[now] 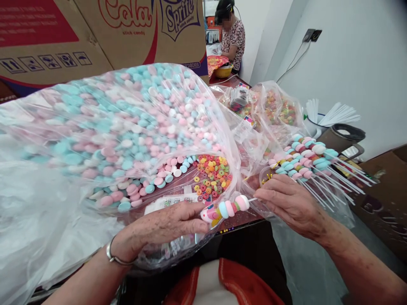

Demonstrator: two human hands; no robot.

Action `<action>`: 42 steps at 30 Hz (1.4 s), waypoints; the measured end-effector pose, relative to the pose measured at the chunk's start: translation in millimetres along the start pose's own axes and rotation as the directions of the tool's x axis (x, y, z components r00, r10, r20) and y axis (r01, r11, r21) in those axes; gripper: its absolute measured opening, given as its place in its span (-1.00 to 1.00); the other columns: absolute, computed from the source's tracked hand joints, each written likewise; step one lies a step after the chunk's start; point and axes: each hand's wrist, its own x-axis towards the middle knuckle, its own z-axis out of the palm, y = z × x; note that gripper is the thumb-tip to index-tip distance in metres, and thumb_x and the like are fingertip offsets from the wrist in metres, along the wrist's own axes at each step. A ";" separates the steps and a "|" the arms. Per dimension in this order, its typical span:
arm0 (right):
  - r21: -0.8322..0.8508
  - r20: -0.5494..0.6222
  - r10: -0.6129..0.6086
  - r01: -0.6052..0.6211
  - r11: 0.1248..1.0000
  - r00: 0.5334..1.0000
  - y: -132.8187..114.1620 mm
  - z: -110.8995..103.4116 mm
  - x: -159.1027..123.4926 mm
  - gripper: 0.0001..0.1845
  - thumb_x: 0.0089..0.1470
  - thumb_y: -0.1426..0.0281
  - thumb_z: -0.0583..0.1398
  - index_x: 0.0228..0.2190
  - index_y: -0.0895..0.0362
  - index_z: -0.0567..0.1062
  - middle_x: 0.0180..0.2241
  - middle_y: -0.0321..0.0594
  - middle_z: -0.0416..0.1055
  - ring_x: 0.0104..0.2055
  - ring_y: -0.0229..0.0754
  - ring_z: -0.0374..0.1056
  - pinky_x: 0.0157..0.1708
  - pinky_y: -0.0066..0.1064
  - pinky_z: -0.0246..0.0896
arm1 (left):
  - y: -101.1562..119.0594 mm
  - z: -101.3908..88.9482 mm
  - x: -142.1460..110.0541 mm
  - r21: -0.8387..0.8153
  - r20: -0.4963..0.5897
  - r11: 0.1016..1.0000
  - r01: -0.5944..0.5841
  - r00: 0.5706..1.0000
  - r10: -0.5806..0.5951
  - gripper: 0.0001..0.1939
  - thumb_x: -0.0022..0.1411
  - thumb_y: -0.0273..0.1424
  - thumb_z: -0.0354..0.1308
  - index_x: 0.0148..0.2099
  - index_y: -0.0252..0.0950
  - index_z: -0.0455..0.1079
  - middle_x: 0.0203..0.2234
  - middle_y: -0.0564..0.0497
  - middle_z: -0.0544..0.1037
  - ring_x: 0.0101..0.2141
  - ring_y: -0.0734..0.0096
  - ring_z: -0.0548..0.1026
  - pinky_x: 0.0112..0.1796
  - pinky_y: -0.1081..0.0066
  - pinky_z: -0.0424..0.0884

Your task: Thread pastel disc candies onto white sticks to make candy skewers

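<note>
A candy skewer (233, 206) of pink, blue and white sweets lies almost level between my hands, above the table's front edge. My left hand (173, 222) pinches its far end, at a colourful printed piece (210, 214) with a pink tip. At the other end, the fingertips of my right hand (291, 205) are closed on the thin white stick. Just behind are loose ring-shaped sweets (213, 176) in orange, red, yellow and green. Small clear printed packets (178, 245) lie beneath my left hand, partly hidden.
A large clear bag (152, 114) of pastel sweets fills the left and middle. Finished skewers (305, 159) are piled at right, near a cup of white sticks (318, 118) and a dark mug (341, 135). A cardboard box (127, 38) stands behind; a person (233, 36) sits further back.
</note>
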 end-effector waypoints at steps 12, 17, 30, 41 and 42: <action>0.035 0.188 -0.117 0.113 0.993 0.975 0.2 -6.1 19.4 -0.72 0.33 0.43 0.01 -0.37 0.13 0.46 -0.43 -0.23 0.33 -0.31 -0.17 0.20 -0.24 -0.31 0.04 | 1.7 9.2 11.6 -0.154 0.359 0.971 0.183 0.926 -0.118 -0.80 0.19 -0.26 0.24 -0.19 -0.26 0.46 -0.53 0.18 0.40 -0.50 0.48 0.32 -0.50 0.54 0.20; 0.040 0.200 -0.098 0.092 0.995 0.975 -0.1 -7.2 18.6 -0.74 0.30 0.45 0.02 -0.39 0.13 0.44 -0.43 -0.25 0.30 -0.32 -0.18 0.17 -0.26 -0.32 -0.01 | -3.7 8.5 7.7 -0.219 0.281 0.967 0.132 0.957 -0.068 -0.71 0.23 -0.18 0.22 -0.10 -0.26 0.46 -0.47 0.14 0.42 -0.46 0.46 0.33 -0.46 0.52 0.20; 0.150 0.225 -0.102 0.069 0.986 0.969 -21.0 23.9 18.6 -0.70 0.27 0.50 0.02 -0.48 0.17 0.41 -0.48 -0.28 0.31 -0.41 -0.24 0.12 -0.33 -0.35 -0.08 | 3.7 22.1 17.7 -0.098 0.324 0.988 0.118 0.943 -0.080 -0.74 0.21 -0.20 0.23 -0.16 -0.26 0.41 -0.46 0.11 0.46 -0.44 0.42 0.37 -0.42 0.50 0.24; 0.161 0.246 -0.044 0.004 0.987 0.968 -15.9 17.9 15.0 -0.69 0.29 0.48 0.01 -0.46 0.17 0.43 -0.49 -0.27 0.39 -0.43 -0.24 0.18 -0.36 -0.36 -0.08 | 10.0 16.2 2.8 -0.004 0.256 0.951 0.309 0.920 -0.298 -0.60 0.01 -0.16 0.36 -0.16 -0.25 0.41 -0.57 0.17 0.38 -0.59 0.45 0.32 -0.59 0.51 0.14; 0.158 0.248 -0.048 0.008 0.987 0.968 -16.8 19.0 15.0 -0.69 0.29 0.48 0.02 -0.46 0.17 0.43 -0.49 -0.27 0.39 -0.43 -0.24 0.18 -0.36 -0.36 -0.08 | 10.1 16.9 2.7 -0.035 0.283 0.937 0.347 0.903 -0.324 -0.59 0.01 -0.20 0.35 -0.11 -0.24 0.40 -0.59 0.19 0.37 -0.62 0.47 0.31 -0.62 0.52 0.13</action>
